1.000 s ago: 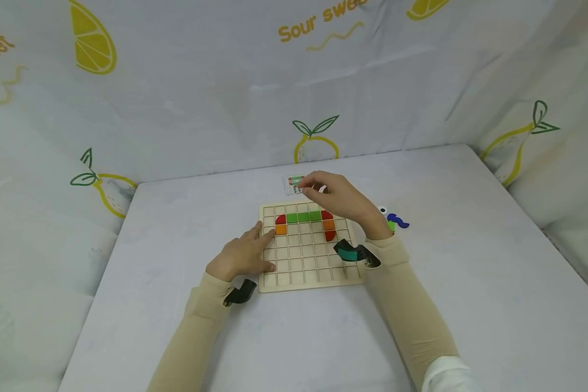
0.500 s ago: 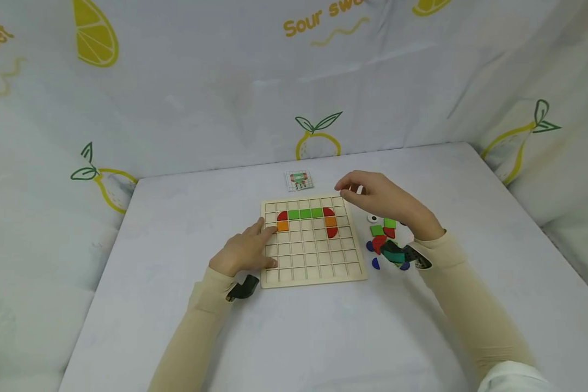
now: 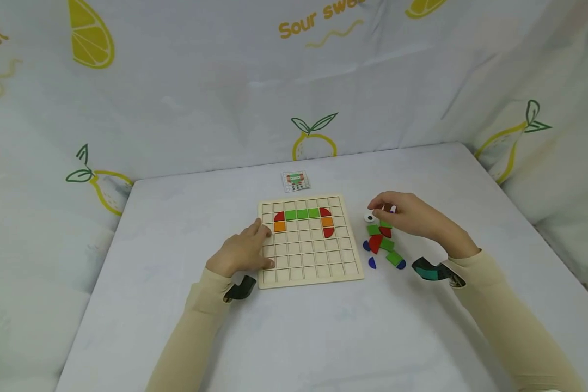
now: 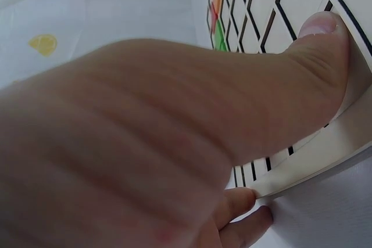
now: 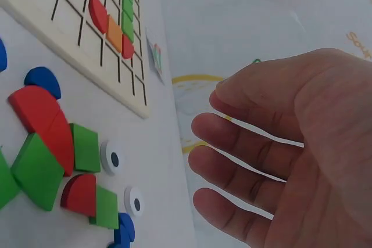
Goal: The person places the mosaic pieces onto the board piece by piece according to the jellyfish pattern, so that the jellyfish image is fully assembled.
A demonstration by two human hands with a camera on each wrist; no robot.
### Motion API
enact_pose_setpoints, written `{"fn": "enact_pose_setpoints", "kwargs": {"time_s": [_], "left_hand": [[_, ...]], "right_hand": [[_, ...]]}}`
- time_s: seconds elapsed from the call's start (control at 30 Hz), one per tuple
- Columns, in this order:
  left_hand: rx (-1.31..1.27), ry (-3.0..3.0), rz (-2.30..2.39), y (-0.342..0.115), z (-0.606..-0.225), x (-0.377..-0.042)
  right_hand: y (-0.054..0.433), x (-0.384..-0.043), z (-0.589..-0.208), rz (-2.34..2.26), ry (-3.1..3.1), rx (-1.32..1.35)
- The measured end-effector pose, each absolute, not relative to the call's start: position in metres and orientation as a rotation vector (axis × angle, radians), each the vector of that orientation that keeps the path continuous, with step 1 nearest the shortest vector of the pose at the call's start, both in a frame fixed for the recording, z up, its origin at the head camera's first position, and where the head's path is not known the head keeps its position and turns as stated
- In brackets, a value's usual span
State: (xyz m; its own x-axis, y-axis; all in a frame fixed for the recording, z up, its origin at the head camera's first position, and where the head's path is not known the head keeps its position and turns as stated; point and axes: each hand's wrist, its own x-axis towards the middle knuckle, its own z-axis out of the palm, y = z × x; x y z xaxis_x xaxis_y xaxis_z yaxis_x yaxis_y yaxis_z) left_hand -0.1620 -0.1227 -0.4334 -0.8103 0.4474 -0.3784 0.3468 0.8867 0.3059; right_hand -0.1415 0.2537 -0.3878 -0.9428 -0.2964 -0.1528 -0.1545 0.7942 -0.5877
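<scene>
My left hand (image 3: 242, 250) rests at the left edge of a wooden grid board (image 3: 304, 267). In the left wrist view its thumb (image 4: 319, 45) presses on the grid, and two other fingertips are down by the rim. On the board lie a row of three green squares (image 3: 302, 214), two orange squares (image 3: 280, 226) and three red quarter-round pieces (image 3: 329, 233). My right hand (image 3: 414, 215) hovers over loose pieces right of the board. Its fingers are loosely bent with nothing between them, as the right wrist view shows. A white eye piece (image 3: 369, 216) lies below its fingertips.
Loose red (image 3: 375, 244), green (image 3: 394, 257) and blue pieces (image 3: 372, 263) lie scattered right of the board. Behind the board is a small printed card (image 3: 295, 181) with a coloured grid picture. A lemon-print cloth (image 3: 201, 109) hangs behind the white table (image 3: 201, 207).
My right hand has moved from above the board and card to the right, over the loose pieces, uncovering the card and board. The left hand stays at the board's edge.
</scene>
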Motion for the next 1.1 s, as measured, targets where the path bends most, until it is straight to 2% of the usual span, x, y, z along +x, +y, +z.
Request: {"fn": "enact_pose_setpoints", "kwargs": {"time_s": [0.53, 1.1], "left_hand": [[0.555, 2.611, 0.303, -0.122, -0.435, -0.162], [0.554, 2.609, 0.294, -0.121, -0.433, -0.162]], "right_hand": [[0.282, -0.123, -0.406, -0.826, 2.799, -0.314], [0.279, -0.118, -0.429, -0.761, 2.747, -0.295]]}}
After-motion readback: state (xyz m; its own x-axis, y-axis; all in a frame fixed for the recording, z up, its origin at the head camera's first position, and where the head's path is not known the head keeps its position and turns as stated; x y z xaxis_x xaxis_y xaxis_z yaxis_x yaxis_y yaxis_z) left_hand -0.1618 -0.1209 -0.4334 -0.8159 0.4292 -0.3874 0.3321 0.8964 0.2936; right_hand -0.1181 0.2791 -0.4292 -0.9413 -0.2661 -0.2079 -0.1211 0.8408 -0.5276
